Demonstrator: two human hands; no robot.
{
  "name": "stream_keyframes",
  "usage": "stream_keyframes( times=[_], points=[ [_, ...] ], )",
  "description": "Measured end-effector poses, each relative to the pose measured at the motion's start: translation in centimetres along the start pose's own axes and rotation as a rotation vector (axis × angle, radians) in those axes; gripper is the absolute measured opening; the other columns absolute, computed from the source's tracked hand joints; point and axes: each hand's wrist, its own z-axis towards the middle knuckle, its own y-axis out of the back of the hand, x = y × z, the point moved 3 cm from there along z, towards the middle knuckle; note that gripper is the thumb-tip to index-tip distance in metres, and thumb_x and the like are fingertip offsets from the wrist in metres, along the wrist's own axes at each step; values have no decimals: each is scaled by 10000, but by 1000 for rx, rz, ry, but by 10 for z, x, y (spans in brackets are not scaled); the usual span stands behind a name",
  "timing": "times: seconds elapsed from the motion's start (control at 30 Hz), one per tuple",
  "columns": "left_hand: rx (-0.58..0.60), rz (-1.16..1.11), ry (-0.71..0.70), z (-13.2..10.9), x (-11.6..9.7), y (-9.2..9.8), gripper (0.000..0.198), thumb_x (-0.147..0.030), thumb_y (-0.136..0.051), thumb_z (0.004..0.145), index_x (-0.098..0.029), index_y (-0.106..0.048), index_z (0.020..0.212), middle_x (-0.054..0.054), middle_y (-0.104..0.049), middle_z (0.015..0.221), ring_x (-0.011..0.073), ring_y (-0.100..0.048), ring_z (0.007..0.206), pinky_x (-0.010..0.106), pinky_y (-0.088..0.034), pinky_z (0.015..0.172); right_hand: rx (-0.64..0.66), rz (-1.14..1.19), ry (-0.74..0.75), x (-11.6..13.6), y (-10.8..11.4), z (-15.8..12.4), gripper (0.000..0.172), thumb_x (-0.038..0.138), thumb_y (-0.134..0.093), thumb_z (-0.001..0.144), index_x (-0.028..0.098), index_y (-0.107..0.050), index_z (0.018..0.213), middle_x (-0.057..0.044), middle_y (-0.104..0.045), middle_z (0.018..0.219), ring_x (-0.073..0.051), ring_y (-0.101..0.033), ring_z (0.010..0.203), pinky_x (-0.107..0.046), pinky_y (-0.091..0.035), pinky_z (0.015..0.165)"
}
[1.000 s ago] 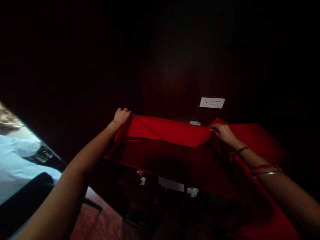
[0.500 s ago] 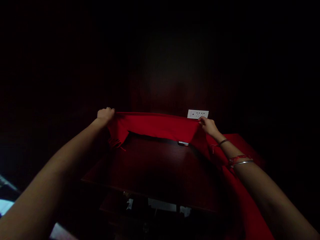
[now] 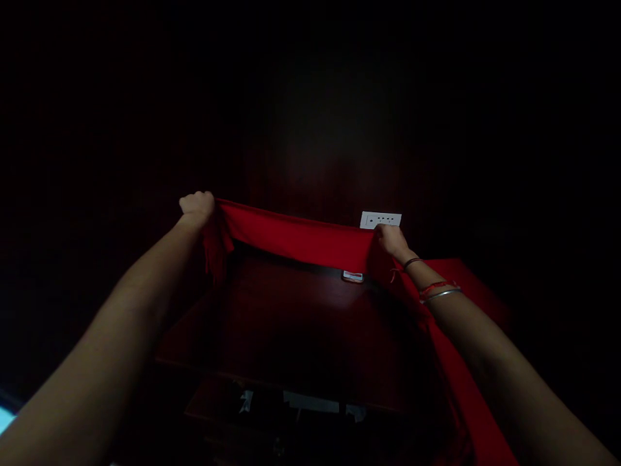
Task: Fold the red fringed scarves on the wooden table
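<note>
A red fringed cloth, like a scarf or shawl (image 3: 295, 236), is stretched above a dark wooden table. My left hand (image 3: 198, 204) is closed round its left part, and a loose end hangs below that fist. My right hand (image 3: 392, 239) is closed on the cloth at the right; its fingertips are partly hidden. From there the cloth runs down over the right side of the table towards me. Bracelets circle my right wrist and forearm.
The dark table (image 3: 281, 330) lies below the cloth. A phone-like object (image 3: 352, 276) rests on it near the cloth's lower edge. A white socket panel (image 3: 381, 219) is on the wall behind my right hand. Pale items (image 3: 310, 401) sit under the tabletop.
My left hand has risen and moved slightly left with the cloth. My right hand has shifted a little left. The cloth now slopes down to the right, and more of the phone-like object shows.
</note>
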Motion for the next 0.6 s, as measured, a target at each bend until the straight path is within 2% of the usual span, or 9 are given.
stream_keyframes(
  times=[0.07, 0.13, 0.23, 0.3, 0.37, 0.43, 0.47, 0.57, 0.6],
  points=[
    [-34, 82, 58, -10, 5, 5, 277, -93, -315, 821, 41, -425, 1037, 244, -503, 1004, 322, -439, 986, 480, -348, 701, -51, 32, 81, 5, 2, -17, 335, 40, -375, 683, 123, -560, 949, -109, -604, 912, -188, -543, 852, -249, -396, 713],
    [-9, 202, 27, -32, 16, -3, 293, -102, -347, 805, -44, -431, 1080, 191, -529, 987, 305, -486, 931, 430, -365, 691, -22, 61, 253, 16, -4, -50, 343, 20, -376, 667, 143, -558, 930, -80, -598, 922, -165, -538, 850, -227, -388, 718],
    [133, 475, -99, -84, 41, -40, 381, -104, -346, 782, -124, -385, 1160, 151, -547, 984, 262, -551, 799, 346, -388, 632, 107, 33, 385, 35, -30, -115, 290, 40, -372, 700, 151, -550, 900, -72, -597, 864, -157, -552, 753, -228, -394, 652],
    [193, 550, -183, -122, 56, -71, 399, -83, -300, 775, -188, -429, 1137, 129, -509, 1086, 226, -567, 752, 316, -391, 609, 206, 13, 479, 49, -52, -157, 278, 66, -370, 738, 156, -541, 937, -84, -592, 882, -164, -554, 738, -249, -398, 646],
    [234, 593, -250, -158, 62, -95, 426, -37, -273, 752, -205, -510, 1063, 124, -497, 1121, 221, -566, 782, 304, -394, 606, 245, 23, 549, 60, -71, -189, 264, 83, -367, 764, 155, -541, 949, -94, -591, 889, -176, -550, 761, -275, -399, 677],
    [297, 606, -258, -183, 56, -108, 364, -56, -323, 735, -202, -583, 944, 117, -527, 1088, 227, -556, 825, 295, -402, 606, 233, 65, 572, 66, -84, -208, 256, 84, -363, 776, 148, -546, 944, -99, -588, 901, -182, -538, 812, -295, -393, 727],
    [351, 595, -205, -190, 49, -110, 303, -92, -371, 727, -194, -604, 892, 117, -550, 1055, 237, -552, 841, 298, -408, 605, 217, 94, 569, 67, -89, -214, 257, 79, -361, 778, 144, -546, 944, -98, -586, 912, -181, -529, 842, -301, -386, 756],
    [535, 506, 70, -195, 14, -103, 224, -189, -483, 696, -140, -620, 866, 155, -599, 939, 299, -557, 827, 365, -427, 587, 167, 200, 535, 70, -93, -218, 274, 67, -351, 785, 140, -537, 972, -88, -572, 968, -165, -502, 913, -296, -362, 817],
    [565, 475, 101, -191, -5, -101, 243, -198, -479, 706, -115, -617, 888, 175, -601, 919, 317, -562, 811, 388, -429, 579, 156, 233, 521, 71, -93, -216, 275, 72, -347, 789, 143, -535, 978, -83, -566, 983, -159, -494, 927, -290, -358, 826]
  ],
)
